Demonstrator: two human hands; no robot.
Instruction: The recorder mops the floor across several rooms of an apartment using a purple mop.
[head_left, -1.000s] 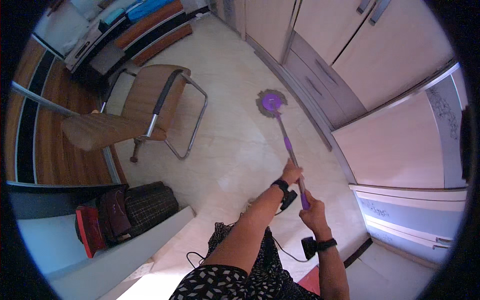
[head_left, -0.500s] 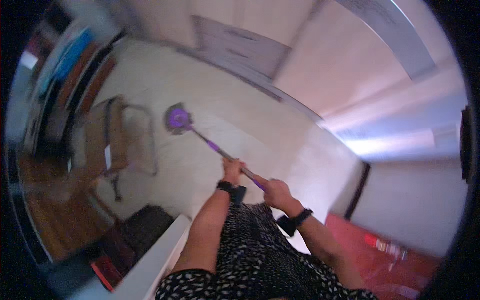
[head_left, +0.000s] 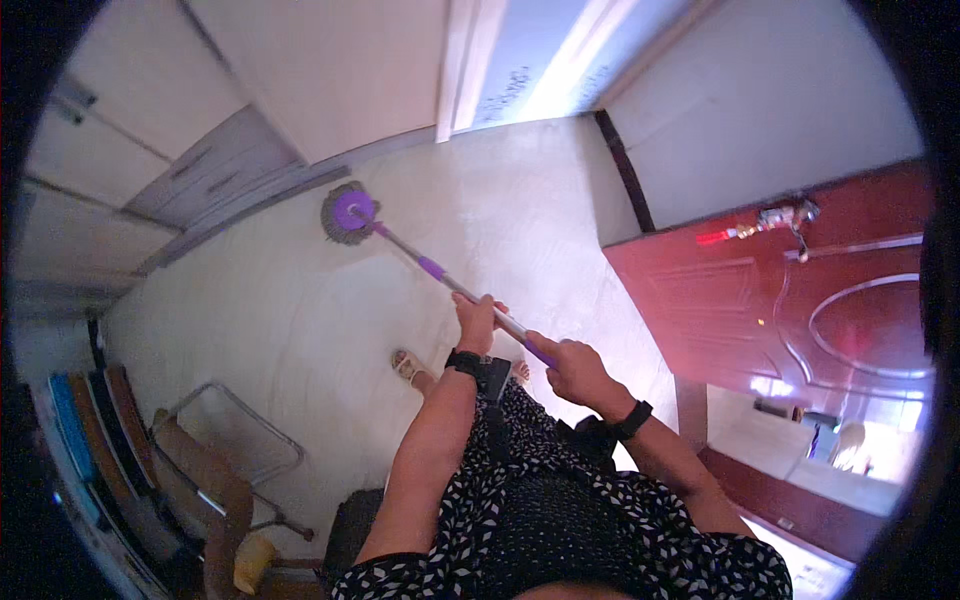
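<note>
A mop (head_left: 352, 210) with a round purple head and a grey fringe rests on the pale floor, close to the base of the wooden cupboards. Its silver and purple pole slants back toward my body. Partway down the pole, my left hand (head_left: 478, 320) is closed around the silver section. My right hand (head_left: 580, 372) grips the purple end of the pole, nearer to me. Dark bands circle both wrists.
Light cupboards (head_left: 340, 70) line the far side above a grey baseboard. A red panelled door (head_left: 690, 300) with a metal lock stands to the right. At lower left are a metal-framed chair (head_left: 285, 440) and a shelf-like stack (head_left: 75, 430). My sandalled foot (head_left: 405, 366) is on the floor.
My view has swung to the right, bringing the red door further in. The mop head now lies beside the cupboard base. Both hands keep their hold on the pole.
</note>
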